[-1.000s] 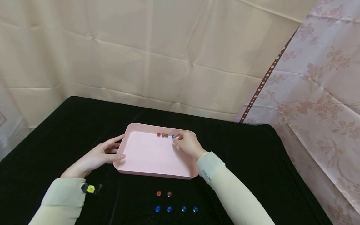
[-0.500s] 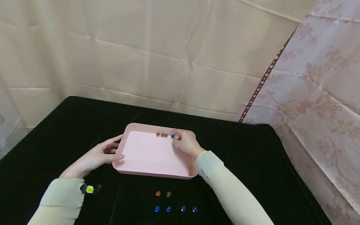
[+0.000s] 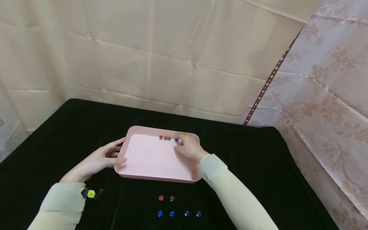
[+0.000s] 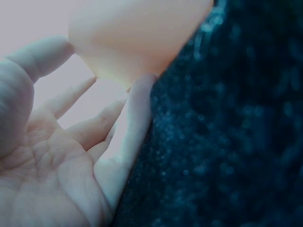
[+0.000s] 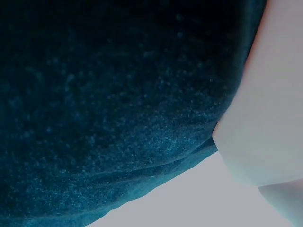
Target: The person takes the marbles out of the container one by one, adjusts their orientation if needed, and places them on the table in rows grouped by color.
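In the head view a pink tray [image 3: 155, 159] lies on the black cloth. My left hand [image 3: 96, 161] rests against its left side, fingers spread, thumb tip over the rim. In the left wrist view the left hand [image 4: 61, 156] shows largely straight fingers at the tray [image 4: 123, 42]. Inside the tray at the back, my right hand [image 3: 189, 147] is at a blue marble [image 3: 176, 140]. A fingertip is close behind that marble, and the thumb is apart from it. Left of it sit reddish marbles [image 3: 161, 137] and a brownish marble [image 3: 169, 138].
In front of the tray, a reddish marble [image 3: 161, 198] and a brownish marble [image 3: 172, 198] lie on the cloth. Several blue marbles [image 3: 172, 213] form a row nearer. A cream curtain [image 3: 143, 64] hangs behind; patterned fabric [image 3: 325, 105] hangs at the right.
The right thumb has moved away from the blue marble, which stays near the tray's back wall. The left hand keeps its place on the tray. The head view has shifted slightly.
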Demonstrator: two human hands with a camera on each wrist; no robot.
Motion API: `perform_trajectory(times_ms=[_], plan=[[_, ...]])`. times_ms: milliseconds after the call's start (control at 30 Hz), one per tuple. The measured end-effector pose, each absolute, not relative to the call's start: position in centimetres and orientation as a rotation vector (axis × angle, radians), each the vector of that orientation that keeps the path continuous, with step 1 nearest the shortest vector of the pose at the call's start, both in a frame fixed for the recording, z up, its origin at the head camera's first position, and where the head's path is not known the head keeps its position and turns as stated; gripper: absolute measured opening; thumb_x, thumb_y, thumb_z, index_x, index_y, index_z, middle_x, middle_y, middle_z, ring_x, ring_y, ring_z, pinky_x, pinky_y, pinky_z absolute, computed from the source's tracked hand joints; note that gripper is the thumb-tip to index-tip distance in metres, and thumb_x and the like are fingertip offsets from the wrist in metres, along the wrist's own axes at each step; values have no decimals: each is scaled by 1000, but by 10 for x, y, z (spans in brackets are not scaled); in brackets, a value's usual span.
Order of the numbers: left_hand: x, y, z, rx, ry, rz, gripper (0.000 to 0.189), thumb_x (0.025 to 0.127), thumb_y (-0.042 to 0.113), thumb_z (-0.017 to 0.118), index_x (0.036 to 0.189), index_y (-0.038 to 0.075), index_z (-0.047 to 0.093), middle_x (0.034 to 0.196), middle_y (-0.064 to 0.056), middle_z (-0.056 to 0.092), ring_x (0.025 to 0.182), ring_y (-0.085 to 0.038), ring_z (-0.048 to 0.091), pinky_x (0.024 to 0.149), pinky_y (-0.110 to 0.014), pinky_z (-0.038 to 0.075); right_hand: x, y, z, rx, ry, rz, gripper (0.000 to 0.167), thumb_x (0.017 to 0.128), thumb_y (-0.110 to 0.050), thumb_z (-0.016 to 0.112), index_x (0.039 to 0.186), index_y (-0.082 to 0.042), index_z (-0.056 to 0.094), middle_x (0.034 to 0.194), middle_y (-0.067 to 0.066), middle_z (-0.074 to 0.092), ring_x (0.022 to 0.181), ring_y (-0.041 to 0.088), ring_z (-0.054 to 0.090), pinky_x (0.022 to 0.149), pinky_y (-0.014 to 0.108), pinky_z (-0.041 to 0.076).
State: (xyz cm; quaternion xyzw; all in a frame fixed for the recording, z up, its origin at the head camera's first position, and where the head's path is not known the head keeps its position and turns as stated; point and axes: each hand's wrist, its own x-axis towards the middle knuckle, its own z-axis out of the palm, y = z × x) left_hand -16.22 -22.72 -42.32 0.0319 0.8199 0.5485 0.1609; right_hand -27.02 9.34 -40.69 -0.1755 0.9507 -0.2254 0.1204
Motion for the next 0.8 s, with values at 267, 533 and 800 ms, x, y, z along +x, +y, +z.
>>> perform_trajectory(times_ms=[267, 533, 800], plan=[[-162, -226, -423, 92, 2344, 1565, 89, 90, 38, 71, 160, 23, 18, 147, -22, 44, 122, -30, 53, 97, -44, 54, -268, 95, -407, -388, 2750, -743, 28, 94, -24, 68, 120, -14, 65, 98, 4, 63, 89, 19, 57, 83, 33, 51], [-162, -227, -423, 93, 2348, 1559, 90, 90, 38, 71, 160, 23, 17, 148, -23, 43, 123, -31, 52, 97, -44, 54, -266, 96, -408, -369, 2743, -784, 20, 92, -20, 71, 111, -13, 72, 101, 5, 64, 95, 20, 56, 90, 35, 53], [-162, -227, -423, 90, 2343, 1558, 90, 90, 39, 71, 160, 23, 17, 148, -23, 43, 123, -31, 51, 98, -44, 54, -264, 97, -406, -359, 2751, -835, 13, 89, -16, 74, 101, -11, 76, 97, 5, 68, 90, 19, 58, 90, 36, 53]])
